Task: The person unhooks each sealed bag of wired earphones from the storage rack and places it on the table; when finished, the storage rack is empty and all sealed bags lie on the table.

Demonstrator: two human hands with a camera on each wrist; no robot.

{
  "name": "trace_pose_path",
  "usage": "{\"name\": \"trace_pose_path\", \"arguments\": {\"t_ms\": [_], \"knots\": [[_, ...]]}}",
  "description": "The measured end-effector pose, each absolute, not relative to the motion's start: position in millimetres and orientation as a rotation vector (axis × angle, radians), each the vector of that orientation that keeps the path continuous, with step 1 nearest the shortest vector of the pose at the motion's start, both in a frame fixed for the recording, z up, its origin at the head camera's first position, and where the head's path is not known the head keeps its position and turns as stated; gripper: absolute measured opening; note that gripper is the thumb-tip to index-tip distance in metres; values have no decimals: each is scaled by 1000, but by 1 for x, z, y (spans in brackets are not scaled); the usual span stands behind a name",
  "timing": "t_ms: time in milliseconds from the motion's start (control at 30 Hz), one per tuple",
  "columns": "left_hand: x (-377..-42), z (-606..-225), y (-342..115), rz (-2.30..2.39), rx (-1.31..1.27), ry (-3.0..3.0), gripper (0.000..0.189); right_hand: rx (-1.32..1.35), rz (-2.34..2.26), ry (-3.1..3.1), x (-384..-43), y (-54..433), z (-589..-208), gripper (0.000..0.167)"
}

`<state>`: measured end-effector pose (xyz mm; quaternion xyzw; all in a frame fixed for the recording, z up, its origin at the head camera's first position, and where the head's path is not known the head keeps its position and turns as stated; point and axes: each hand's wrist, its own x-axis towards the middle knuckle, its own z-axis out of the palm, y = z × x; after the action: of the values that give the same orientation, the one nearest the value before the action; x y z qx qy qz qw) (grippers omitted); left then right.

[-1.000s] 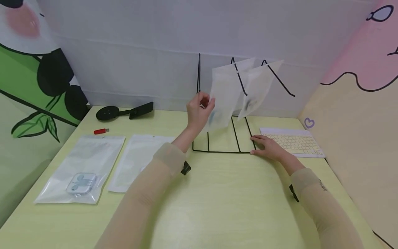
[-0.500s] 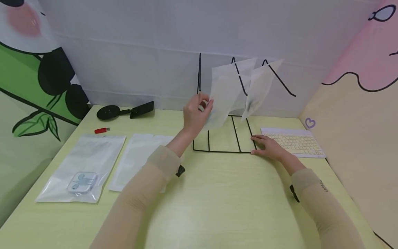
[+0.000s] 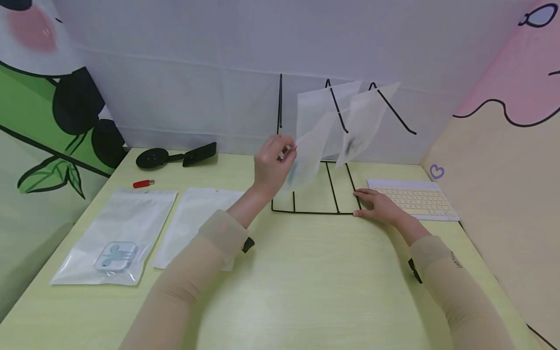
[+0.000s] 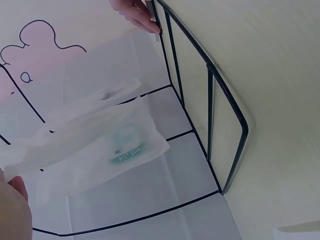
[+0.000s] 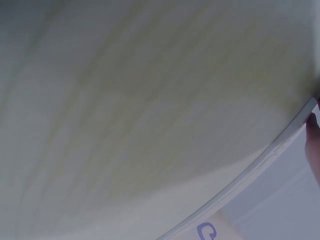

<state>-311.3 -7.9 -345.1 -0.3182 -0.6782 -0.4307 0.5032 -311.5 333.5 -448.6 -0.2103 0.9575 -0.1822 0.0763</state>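
Note:
My left hand (image 3: 273, 163) pinches the left edge of a thin white plastic bag (image 3: 312, 136) hanging on the middle hook of a black wire rack (image 3: 315, 213). The left wrist view shows the bag's green print (image 4: 127, 145), with part of my left hand (image 4: 15, 207) at the lower left. Another white bag (image 3: 363, 121), with a dark blurred shape on it, hangs from the right hook. My right hand (image 3: 378, 208) rests with extended fingers on the right front corner of the rack's base. Only a bit of my right hand (image 5: 313, 150) shows in its own wrist view.
A white keyboard (image 3: 420, 200) lies right of the rack. At the left lie two white bags, one with a cased pair of earphones (image 3: 115, 256) and another plain bag (image 3: 179, 233). Behind them are a red USB stick (image 3: 142, 184) and black kitchen utensils (image 3: 153, 158).
My left hand has drifted left and slightly down, and the pinched bag's lower edge has swung left and a fold shows across it. My right hand stays on the rack's base.

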Motion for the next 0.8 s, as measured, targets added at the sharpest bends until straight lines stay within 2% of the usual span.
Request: {"name": "trace_pose_path", "arguments": {"t_ms": [800], "knots": [[-273, -337, -22, -727, -877, -1571, 12, -608, -581, 2855, -312, 335, -448, 79]]}}
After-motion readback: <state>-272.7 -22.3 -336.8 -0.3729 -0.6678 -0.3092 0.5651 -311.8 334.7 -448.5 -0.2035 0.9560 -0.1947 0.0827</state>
